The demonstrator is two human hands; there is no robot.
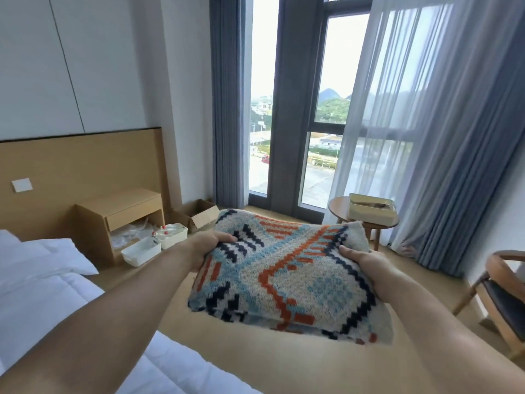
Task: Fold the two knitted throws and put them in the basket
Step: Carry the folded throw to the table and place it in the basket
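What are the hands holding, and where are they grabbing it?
A folded knitted throw, in the air. The left hand grips its left edge, the right hand its right edge.

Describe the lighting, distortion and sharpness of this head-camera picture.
Head view: daylight through the window overexposes the sky; the wide-angle lens bows the curtain and wall seams; the folded throw, gripped by the left hand and right hand, is evenly lit and slightly soft.
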